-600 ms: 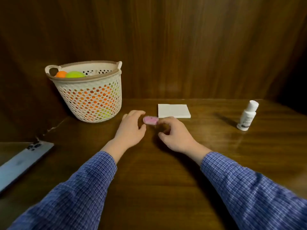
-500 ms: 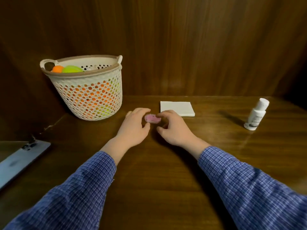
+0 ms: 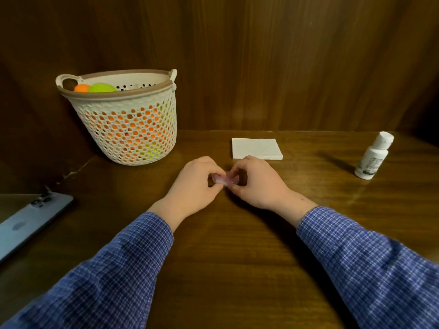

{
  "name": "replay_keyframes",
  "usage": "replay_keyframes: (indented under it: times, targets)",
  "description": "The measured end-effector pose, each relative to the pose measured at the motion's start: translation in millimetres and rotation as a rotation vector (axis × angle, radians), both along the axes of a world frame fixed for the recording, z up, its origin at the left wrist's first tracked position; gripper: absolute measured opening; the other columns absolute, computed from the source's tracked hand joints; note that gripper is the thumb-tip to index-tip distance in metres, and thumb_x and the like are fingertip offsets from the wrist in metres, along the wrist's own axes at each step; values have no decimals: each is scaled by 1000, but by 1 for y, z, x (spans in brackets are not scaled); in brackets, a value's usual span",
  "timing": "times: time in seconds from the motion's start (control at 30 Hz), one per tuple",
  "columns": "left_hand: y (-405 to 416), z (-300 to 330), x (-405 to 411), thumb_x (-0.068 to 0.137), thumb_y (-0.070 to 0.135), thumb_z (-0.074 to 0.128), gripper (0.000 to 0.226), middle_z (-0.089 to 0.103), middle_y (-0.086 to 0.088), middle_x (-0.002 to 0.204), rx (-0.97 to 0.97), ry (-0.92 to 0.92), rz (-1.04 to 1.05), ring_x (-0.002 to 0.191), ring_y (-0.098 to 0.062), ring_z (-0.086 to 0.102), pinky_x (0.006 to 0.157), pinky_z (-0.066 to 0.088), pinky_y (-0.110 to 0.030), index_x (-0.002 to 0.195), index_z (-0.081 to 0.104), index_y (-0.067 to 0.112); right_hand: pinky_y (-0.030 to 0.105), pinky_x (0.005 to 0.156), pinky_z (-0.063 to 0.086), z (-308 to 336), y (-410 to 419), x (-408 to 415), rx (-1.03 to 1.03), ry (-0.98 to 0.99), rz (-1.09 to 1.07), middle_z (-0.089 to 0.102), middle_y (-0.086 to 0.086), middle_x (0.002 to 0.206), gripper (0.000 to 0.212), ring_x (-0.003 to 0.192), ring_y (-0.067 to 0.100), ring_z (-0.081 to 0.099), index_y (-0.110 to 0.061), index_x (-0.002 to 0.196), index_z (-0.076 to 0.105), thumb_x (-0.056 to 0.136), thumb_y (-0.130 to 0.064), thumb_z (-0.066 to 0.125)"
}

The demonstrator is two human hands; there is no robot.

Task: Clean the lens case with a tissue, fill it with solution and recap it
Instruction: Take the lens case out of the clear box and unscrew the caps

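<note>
A small pink lens case (image 3: 225, 180) is pinched between both hands just above the wooden table (image 3: 237, 252). My left hand (image 3: 193, 188) grips its left end and my right hand (image 3: 257, 182) grips its right end, so most of the case is hidden by fingers. A folded white tissue (image 3: 256, 148) lies flat just behind my right hand. The white solution bottle (image 3: 374, 155) stands capped and leaning slightly at the far right.
A cream perforated basket (image 3: 126, 119) with orange and green balls stands at the back left. A phone (image 3: 28, 219) lies face down at the left edge. A dark wood wall closes the back.
Both hands have closed on the lens case and drawn it a little nearer and off the table. The view has shifted slightly.
</note>
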State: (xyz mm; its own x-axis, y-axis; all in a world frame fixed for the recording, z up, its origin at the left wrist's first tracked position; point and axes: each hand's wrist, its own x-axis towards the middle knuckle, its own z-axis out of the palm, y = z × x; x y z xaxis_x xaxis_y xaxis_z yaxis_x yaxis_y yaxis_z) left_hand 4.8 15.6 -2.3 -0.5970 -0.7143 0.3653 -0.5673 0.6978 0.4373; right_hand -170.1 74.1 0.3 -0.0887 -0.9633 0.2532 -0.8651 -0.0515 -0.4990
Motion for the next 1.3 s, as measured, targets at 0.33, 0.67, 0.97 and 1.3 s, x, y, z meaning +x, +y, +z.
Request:
replay_keyframes:
  times: [0.33,0.67,0.97,1.3]
  targets:
    - [41,3,-9,91,30,75,13,64,15,121,28,-34,-179,112,-4,56,99,48,-25,104,78,34,13,71,46,-3,60,-18,-43,73,46,64,-22,93,22,83,-4,60,-37,100,67,83,-45,78]
    - [35,0,-10,93,5,64,37,61,21,103,102,-14,-72,90,1,60,68,45,-6,111,75,36,22,86,47,3,69,-34,-104,52,71,60,-13,106,21,101,7,55,-34,101,69,83,-29,76]
    - [40,-3,-12,77,55,75,50,59,36,110,147,-62,-209,109,8,53,88,41,-14,125,63,45,34,108,48,5,66,-47,18,71,205,67,-15,124,29,117,3,58,-34,116,72,89,-25,76]
    - [34,-2,-8,85,30,81,43,66,26,111,160,11,-219,104,9,62,80,48,-4,124,65,39,24,90,55,8,70,-40,-88,264,224,68,-18,116,29,103,1,61,-33,103,75,83,-52,70]
